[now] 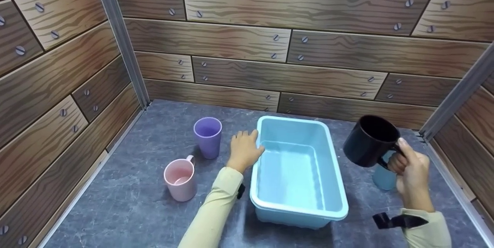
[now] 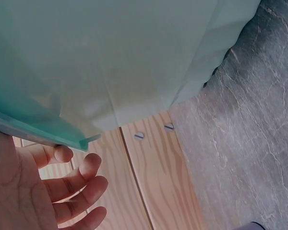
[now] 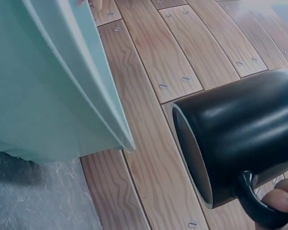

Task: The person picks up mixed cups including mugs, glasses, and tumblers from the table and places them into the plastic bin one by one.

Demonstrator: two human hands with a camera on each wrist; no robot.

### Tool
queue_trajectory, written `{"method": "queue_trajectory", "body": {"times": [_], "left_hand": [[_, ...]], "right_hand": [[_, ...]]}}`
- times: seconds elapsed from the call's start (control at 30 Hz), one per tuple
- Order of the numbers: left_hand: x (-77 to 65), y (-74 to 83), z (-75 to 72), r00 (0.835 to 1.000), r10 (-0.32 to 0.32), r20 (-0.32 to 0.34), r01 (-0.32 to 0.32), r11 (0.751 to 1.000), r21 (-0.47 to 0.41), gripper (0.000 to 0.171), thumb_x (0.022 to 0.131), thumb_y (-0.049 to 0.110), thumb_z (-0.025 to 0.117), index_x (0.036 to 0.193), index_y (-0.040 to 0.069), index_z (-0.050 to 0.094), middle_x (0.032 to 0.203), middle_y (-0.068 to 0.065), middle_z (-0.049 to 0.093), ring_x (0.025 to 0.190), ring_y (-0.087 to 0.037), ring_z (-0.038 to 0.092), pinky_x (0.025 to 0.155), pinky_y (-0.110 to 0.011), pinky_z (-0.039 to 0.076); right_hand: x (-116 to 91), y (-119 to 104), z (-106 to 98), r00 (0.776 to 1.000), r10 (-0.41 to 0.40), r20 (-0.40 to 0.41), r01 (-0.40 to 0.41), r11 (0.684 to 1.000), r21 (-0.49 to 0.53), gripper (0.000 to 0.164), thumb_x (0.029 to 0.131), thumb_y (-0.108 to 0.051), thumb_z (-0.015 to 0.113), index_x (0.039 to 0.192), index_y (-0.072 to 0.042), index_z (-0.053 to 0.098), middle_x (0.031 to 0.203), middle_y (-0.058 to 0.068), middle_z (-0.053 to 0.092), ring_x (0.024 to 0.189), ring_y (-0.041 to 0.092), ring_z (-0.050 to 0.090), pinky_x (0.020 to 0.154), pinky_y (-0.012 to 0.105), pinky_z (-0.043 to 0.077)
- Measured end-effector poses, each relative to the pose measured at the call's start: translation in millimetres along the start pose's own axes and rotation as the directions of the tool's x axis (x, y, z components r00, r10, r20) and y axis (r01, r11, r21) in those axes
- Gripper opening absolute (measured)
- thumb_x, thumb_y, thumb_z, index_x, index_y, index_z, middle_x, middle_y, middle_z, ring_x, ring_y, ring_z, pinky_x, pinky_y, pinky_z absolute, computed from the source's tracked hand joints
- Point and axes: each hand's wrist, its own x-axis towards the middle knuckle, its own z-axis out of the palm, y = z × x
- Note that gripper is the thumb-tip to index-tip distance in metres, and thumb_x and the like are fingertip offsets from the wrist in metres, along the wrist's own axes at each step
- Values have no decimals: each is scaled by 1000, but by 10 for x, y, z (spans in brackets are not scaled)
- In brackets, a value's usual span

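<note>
My right hand grips a black mug by its handle, held up to the right of the light blue basin. The mug's dark opening shows in the head view, and its glossy side fills the right of the right wrist view. At the basin's left rim rests my left hand, thumb over the edge and fingers relaxed, loosely bent outside it in the left wrist view. Nothing lies inside the basin. Partly hidden behind the right hand and mug stands a blue cup.
Left of the basin, a purple cup stands upright near the left hand. Closer to me is a pink mug, its handle turned toward the back. Wood-patterned walls enclose the grey marbled table at the back and both sides.
</note>
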Motion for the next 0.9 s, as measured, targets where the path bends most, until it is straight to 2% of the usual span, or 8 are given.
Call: {"method": "queue_trajectory", "body": {"times": [0.23, 0.43, 0.63, 0.77, 0.9], "left_hand": [[2, -3, -11, 1000, -2, -1, 2, 1000, 0, 46, 85, 40, 57, 122, 13, 55, 110, -14, 63, 106, -31, 55, 92, -46, 41], [-10, 5, -17, 1000, -12, 15, 12, 1000, -13, 47, 85, 39, 57, 125, 14, 55, 112, -14, 63, 107, -31, 55, 92, -47, 40], [4, 12, -19, 1000, -7, 25, 6, 1000, 13, 47, 85, 40, 56, 124, 15, 54, 112, -14, 63, 108, -31, 54, 93, -47, 40], [7, 8, -17, 1000, -5, 23, 5, 1000, 19, 47, 85, 41, 56, 124, 14, 54, 112, -14, 63, 109, -31, 54, 93, -47, 40], [-12, 12, -20, 1000, -9, 22, 9, 1000, 10, 46, 86, 40, 56, 124, 14, 54, 112, -14, 63, 108, -31, 54, 93, -47, 40]], "right_hand": [[26, -47, 78, 993, 43, -114, -52, 996, -74, 55, 96, -15, 51, 49, -8, 22, 49, 3, 7, 46, 17, 0, 48, 31, 0], [75, -51, 146, 981, 77, -179, -92, 993, -76, 54, 92, -22, 57, 46, -9, 34, 49, 2, 8, 47, 16, 1, 48, 30, 3], [97, -41, 176, 973, 81, -218, -89, 996, -27, 44, 91, -23, 58, 52, -6, 50, 50, 1, 8, 47, 15, 1, 49, 30, 2], [88, -40, 192, 972, 110, -208, -108, 994, 18, 44, 92, -22, 57, 51, -6, 50, 50, 1, 8, 48, 14, 0, 49, 30, 2], [76, -43, 200, 970, 143, -196, -138, 990, 38, 48, 93, -23, 56, 48, -9, 42, 51, 0, 7, 48, 14, 0, 50, 30, 3]]}}
